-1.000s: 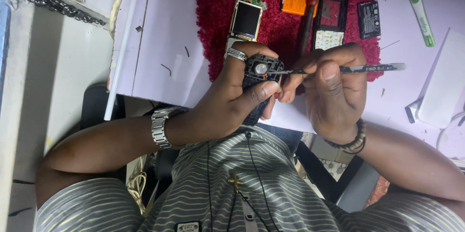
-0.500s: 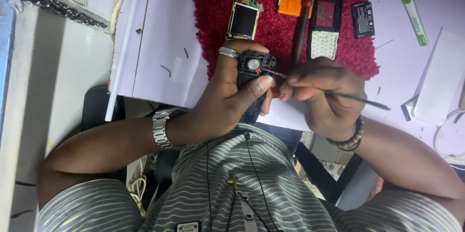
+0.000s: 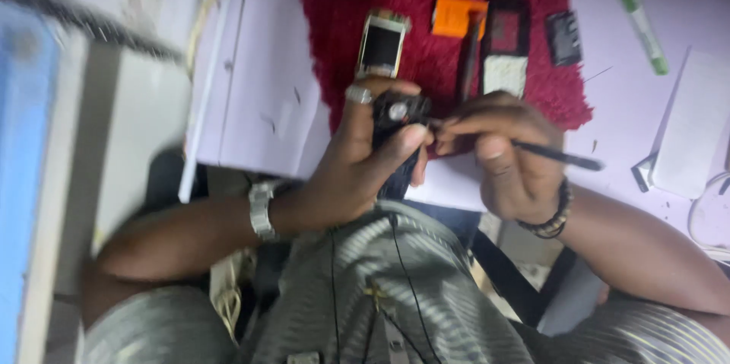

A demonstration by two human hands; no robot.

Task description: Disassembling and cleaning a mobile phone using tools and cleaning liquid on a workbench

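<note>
My left hand, with a ring and a metal wristwatch, grips a small black phone body over the front edge of the table. My right hand, wearing a bead bracelet, pinches a thin dark tool whose tip meets the top of the phone body. Both hands touch each other at the phone. The frame is motion-blurred, so fine detail on the phone is unclear.
A red fuzzy mat holds a phone screen module, an orange part, a black frame with keypad, a screwdriver and a battery. A green pen and white charger lie right.
The right hand has turned the thin tool so its handle points down to the right. The view has shifted and blurred. The left hand keeps its grip on the phone body.
</note>
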